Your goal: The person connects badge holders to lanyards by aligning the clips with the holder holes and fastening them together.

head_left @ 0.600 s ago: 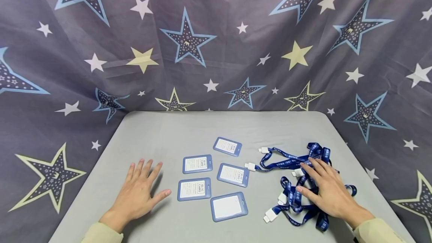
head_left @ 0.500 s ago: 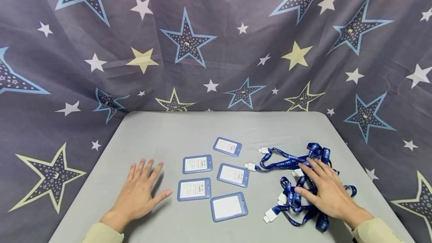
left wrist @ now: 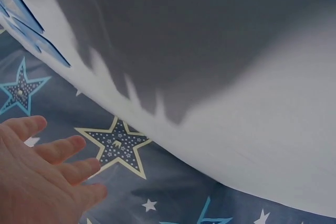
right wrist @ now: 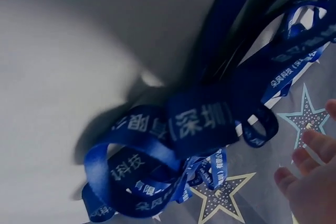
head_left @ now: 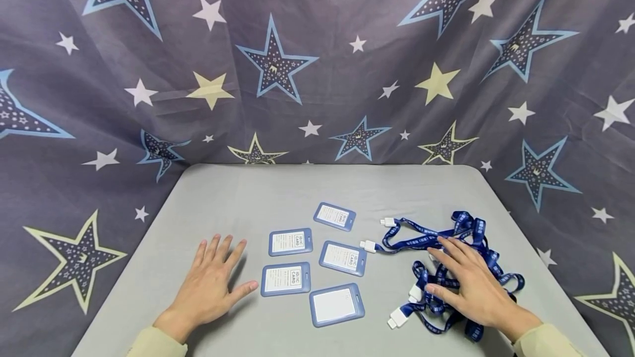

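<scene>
Several blue badge holders lie flat mid-table; most show a printed card insert, like the badge holder point(head_left: 285, 279) nearest my left hand, while the front one point(head_left: 332, 305) looks blank white. My left hand point(head_left: 205, 285) hovers left of them with fingers spread, holding nothing; its shadow falls on the cloth in the left wrist view. On the right is a tangled heap of dark blue lanyards point(head_left: 421, 240) with white plastic ends and pale lettering. Over this heap my right hand point(head_left: 473, 285) is held with extended fingers, hiding part of it. Whether it touches the straps I cannot tell.
The table point(head_left: 238, 197) has a light grey cover and rounded back corners. Behind and at both sides hangs a purple-grey curtain point(head_left: 327, 10) patterned with stars, close along the table's edges. White lanyard ends point(head_left: 368, 245) reach almost to the badge holders.
My left hand has shifted slightly right, towards the badge holders. The right hand has moved slightly left over the lanyards. Badge holders and lanyards stay put.
</scene>
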Available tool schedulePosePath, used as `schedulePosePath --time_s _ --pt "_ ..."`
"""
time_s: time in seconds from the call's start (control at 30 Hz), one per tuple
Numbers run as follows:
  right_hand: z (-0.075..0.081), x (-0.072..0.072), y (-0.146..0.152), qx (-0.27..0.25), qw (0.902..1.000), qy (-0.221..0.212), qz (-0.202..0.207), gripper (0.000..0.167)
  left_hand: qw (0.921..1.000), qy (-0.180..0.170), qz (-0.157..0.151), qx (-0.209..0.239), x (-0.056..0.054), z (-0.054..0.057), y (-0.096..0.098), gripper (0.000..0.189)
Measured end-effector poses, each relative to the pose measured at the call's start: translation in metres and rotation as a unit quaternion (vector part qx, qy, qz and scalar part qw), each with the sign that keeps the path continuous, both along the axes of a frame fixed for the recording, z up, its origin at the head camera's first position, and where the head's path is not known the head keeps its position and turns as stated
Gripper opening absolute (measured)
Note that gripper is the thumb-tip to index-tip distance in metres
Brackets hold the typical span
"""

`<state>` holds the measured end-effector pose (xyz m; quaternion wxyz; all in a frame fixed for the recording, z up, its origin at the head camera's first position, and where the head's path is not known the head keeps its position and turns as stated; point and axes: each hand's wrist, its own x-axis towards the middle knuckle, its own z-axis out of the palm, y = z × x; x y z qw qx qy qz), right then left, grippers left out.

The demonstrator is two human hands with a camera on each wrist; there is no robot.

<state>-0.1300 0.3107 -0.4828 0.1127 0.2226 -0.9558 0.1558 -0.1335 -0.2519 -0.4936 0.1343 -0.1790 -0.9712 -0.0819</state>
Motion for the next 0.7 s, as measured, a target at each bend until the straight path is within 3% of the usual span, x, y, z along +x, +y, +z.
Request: schedulePosePath --time_s 0.2,0.7 --pt "-0.001 0.002 -0.007 -0.006 0.9998 -0.005 0.019 0.073 1.0 0.0 -0.005 -0.002 0.001 0.0 0.005 0.091" --pt "-0.008 0.006 -0.025 -0.002 0.9966 0.033 0.075 0.067 0.9998 0.003 -0.019 -0.006 0.001 -0.005 0.013 0.092"
